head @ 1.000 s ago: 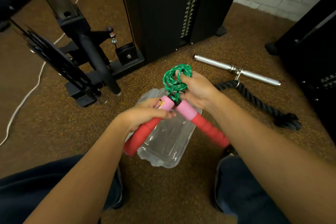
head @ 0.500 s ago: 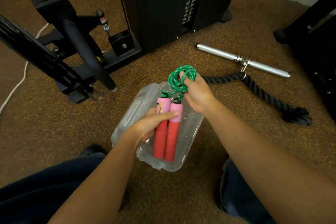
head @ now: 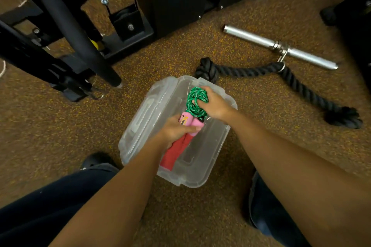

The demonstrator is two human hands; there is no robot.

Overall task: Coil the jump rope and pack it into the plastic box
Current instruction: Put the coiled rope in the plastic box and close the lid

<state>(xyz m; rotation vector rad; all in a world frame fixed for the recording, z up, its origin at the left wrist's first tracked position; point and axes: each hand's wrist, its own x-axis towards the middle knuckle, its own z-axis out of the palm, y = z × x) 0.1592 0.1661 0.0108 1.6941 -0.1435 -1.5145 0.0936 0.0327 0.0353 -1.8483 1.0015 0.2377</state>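
A clear plastic box [head: 202,174] lies on the brown floor, its lid [head: 140,118] hinged open to the left. My left hand [head: 172,130] grips the two pink-and-red jump rope handles [head: 176,150] side by side, low inside the box. My right hand [head: 214,104] holds the bunched green rope coil [head: 195,100] over the far end of the box. Whether the handles touch the box bottom cannot be told.
A thick black rope [head: 301,86] clipped to a silver bar [head: 279,46] lies on the floor to the right and behind the box. Black gym machine frames [head: 80,36] stand at the left and back. My knees flank the box.
The two handles went from splayed apart to held together. Both hands have moved down with the rope into the open box.
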